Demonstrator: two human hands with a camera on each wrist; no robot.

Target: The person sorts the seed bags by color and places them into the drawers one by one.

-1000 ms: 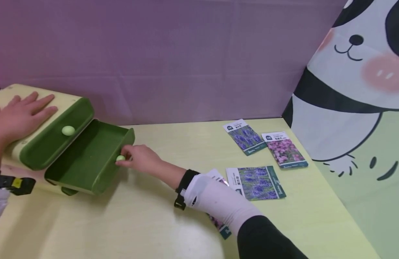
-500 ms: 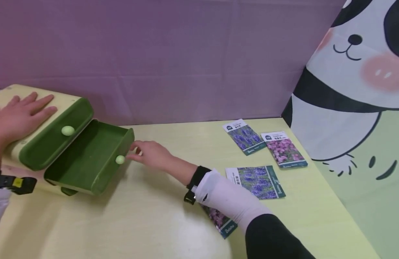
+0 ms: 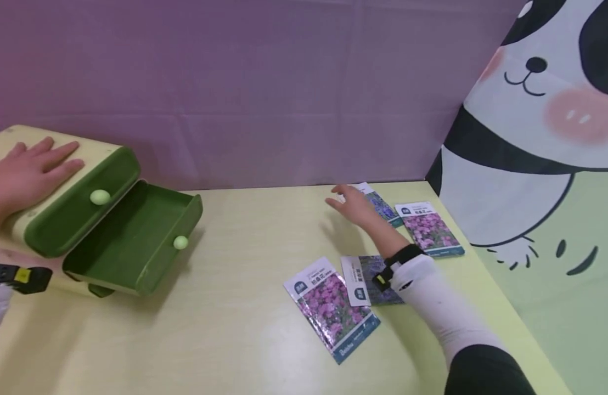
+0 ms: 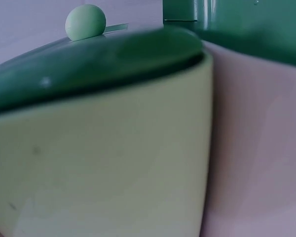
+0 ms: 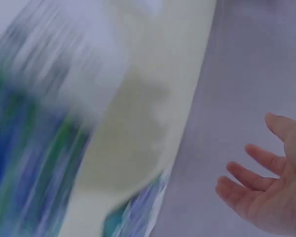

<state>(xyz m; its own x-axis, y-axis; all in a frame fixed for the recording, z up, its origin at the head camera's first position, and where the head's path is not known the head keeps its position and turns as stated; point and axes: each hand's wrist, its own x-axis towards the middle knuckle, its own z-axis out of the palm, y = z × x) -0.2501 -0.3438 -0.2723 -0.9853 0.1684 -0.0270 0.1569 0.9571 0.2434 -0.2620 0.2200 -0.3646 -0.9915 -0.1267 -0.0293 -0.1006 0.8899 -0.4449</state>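
Note:
A cream box (image 3: 7, 144) with green drawers sits at the table's left. Its lower drawer (image 3: 131, 247) is pulled out and looks bare inside, with a pale green knob (image 3: 180, 242) on its front. The upper drawer (image 3: 72, 211) is closed, and its knob (image 4: 85, 22) shows in the left wrist view too. My left hand (image 3: 29, 170) lies flat on the box top. My right hand (image 3: 355, 206) hovers, fingers spread, over a blue-flower seed packet (image 3: 383, 207) at the back of the table, holding nothing; the hand (image 5: 266, 195) is also in the blurred right wrist view.
Three more seed packets lie on the yellow table (image 3: 245, 329): a pink one (image 3: 427, 227) at the right, a pink one (image 3: 331, 307) nearer me, and a blue one (image 3: 365, 280) partly under my forearm. A purple backdrop stands behind, a panda-print panel (image 3: 536, 164) at the right.
My right hand let go of the lower drawer's knob and swept right to the far seed packets. The drawer stays pulled out. My left hand has not moved.

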